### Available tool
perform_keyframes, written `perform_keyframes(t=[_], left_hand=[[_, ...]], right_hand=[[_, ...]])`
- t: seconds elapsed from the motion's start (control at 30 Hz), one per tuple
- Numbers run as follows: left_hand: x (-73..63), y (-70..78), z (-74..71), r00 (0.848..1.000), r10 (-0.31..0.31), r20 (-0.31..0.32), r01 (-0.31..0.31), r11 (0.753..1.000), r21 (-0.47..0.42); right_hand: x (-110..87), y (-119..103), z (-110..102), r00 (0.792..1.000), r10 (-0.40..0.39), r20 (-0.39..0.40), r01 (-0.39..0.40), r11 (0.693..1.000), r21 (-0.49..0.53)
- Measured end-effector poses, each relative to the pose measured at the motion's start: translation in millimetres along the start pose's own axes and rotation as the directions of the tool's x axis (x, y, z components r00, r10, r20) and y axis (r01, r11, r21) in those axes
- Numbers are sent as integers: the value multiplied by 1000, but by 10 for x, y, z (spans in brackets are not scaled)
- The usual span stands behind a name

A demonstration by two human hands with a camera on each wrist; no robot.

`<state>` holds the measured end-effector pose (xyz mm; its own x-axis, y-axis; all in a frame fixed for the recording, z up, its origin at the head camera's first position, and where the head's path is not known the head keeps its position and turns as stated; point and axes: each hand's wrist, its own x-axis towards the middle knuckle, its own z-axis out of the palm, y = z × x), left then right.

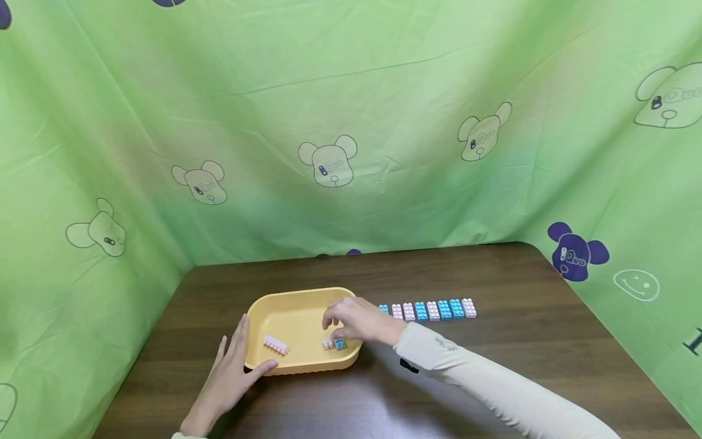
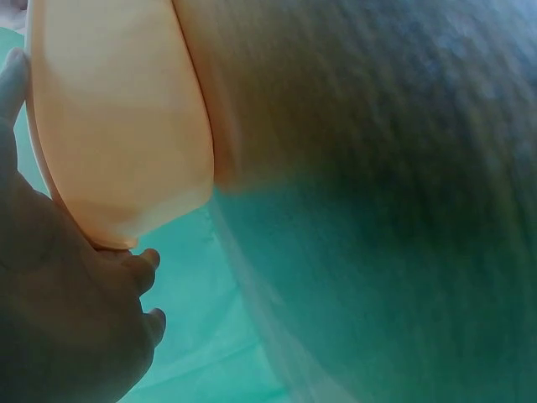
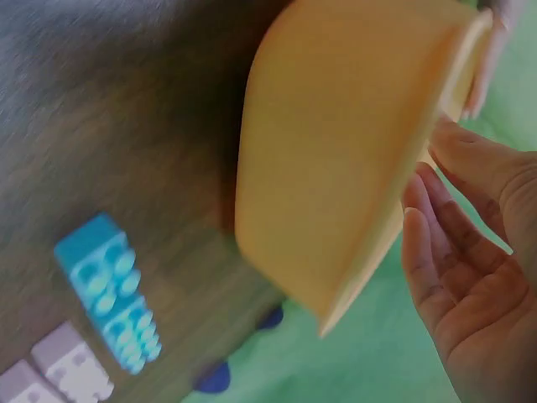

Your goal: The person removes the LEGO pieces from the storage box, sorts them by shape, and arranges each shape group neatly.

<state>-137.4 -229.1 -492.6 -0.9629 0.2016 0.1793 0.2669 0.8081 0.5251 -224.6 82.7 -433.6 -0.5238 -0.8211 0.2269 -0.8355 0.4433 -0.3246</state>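
My left hand point(image 1: 227, 369) rests against the left end of a yellow plastic basin point(image 1: 298, 367), its fingers fairly straight along the outer wall and the thumb at the front rim. In the left wrist view, that hand point(image 2: 67, 285) lies beside the basin's wall. Over the basin's right side, my right hand point(image 1: 353, 318) reaches in with bent fingers and a gap between thumb and forefinger. Just below its thumb lie a blue toy brick point(image 1: 340, 344) and a small pink brick point(image 1: 328, 344). A long pink brick point(image 1: 276, 344) lies farther left inside. In the right wrist view, the rim partly hides the right fingertips.
Right of the basin runs a row of pink and blue toy bricks point(image 1: 432, 310), studs up, on the brown wooden table point(image 1: 521, 341). Its blue bricks point(image 3: 105, 260) also show in the right wrist view. A green printed cloth point(image 1: 384, 122) hangs behind and at the sides.
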Motion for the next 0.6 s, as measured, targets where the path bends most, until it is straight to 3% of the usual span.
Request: perform_keyframes(t=[0.13, 0.6], left_hand=[[-2, -4, 5, 1000, -1, 1, 1, 1000, 0], [0, 0, 4, 1000, -13, 3, 13, 1000, -5]], right_hand=[[77, -74, 103, 999, -6, 48, 7, 1000, -13], [133, -95, 308, 997, -9, 72, 13, 998, -57]])
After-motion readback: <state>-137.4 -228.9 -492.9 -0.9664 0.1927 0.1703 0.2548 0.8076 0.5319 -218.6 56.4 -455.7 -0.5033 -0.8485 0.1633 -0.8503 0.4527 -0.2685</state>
